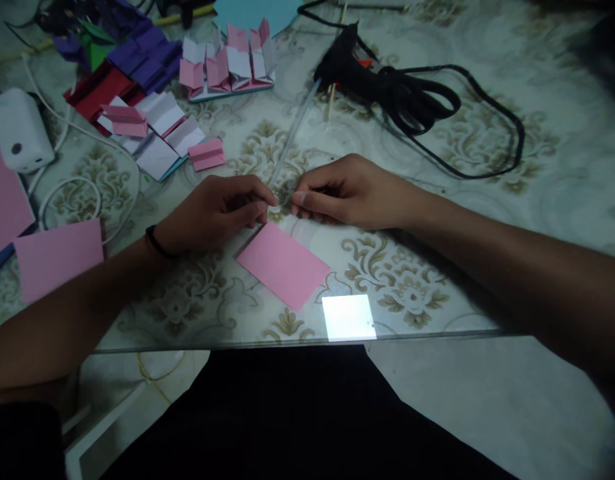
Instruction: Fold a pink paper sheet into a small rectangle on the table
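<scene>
Pink card (pixel 283 265) lies flat on table (pixel 212 327), far corner just beside left hand (pixel 214 210). Right hand (pixel 354 193) near the left, fingers of both curled; cannot tell whether either grips anything. Glue gun (pixel 337 60) beyond.

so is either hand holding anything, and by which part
Can't tell: the left hand and right hand are both curled, hiding anything within either grip.
</scene>
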Tool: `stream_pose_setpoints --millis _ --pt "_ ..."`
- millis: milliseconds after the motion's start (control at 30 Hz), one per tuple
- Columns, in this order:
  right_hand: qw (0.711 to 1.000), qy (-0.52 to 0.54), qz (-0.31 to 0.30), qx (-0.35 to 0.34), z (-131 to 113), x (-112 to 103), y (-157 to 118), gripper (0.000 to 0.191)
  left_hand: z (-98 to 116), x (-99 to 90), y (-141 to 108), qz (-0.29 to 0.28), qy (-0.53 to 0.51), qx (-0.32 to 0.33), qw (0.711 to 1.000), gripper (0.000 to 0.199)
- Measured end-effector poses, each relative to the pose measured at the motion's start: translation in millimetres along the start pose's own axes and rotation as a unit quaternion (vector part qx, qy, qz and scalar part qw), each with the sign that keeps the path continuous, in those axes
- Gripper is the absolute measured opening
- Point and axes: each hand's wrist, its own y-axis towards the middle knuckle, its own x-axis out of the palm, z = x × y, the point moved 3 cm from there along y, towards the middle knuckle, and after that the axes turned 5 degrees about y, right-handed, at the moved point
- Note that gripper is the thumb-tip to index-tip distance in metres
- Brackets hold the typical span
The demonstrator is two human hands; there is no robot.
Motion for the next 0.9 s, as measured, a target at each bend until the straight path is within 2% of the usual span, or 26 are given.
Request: stream_pose_setpoints --millis 433,733,900 --pt "1.000 0.008 -0.002 0.001 0.7 0.1 0.0 0.034 0.4 -0.6 0.0 -0.005 0.022 -0.018 1.000 0.015" --pt "1.000 0.014 0.003 -0.026 0.4 -0.7 2.2 0.034 -1.1 -1.3 -0.4 -0.008 0.008 -0.001 1.000 0.018" --pt "0.999 0.012 -0.006 -0.041 -1.0 -0.1 4.4 0.033 -1.3 -2.8 -1.8 -0.013 0.000 -0.017 1.000 0.019"
